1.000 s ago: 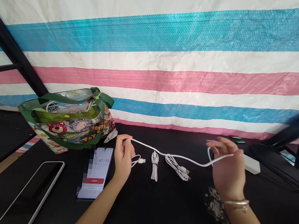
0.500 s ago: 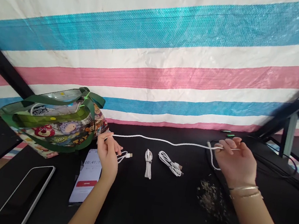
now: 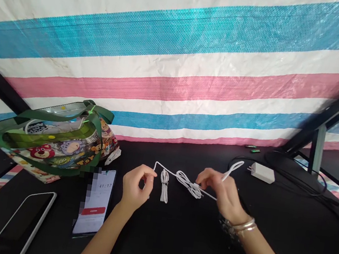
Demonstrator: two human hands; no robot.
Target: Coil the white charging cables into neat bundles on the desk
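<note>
A loose white cable runs between both my hands above a black table. My left hand pinches one end of it, fingers curled. My right hand, wearing bangles, is closed on the cable further along, and a loop sticks up past it to the right. Two bundled white cables lie on the table between the hands: a narrow one and a wider coil partly behind the stretched cable.
A phone with a lit timer screen lies left of my left hand. A tablet sits at the near left, a cartoon-print tote bag behind it. A white charger plug and black cables lie at the right. A striped tarp hangs behind.
Both hands have come together toward the middle, so the cable that was stretched wide now hangs folded with a loop above my right hand. The view shifted slightly.
</note>
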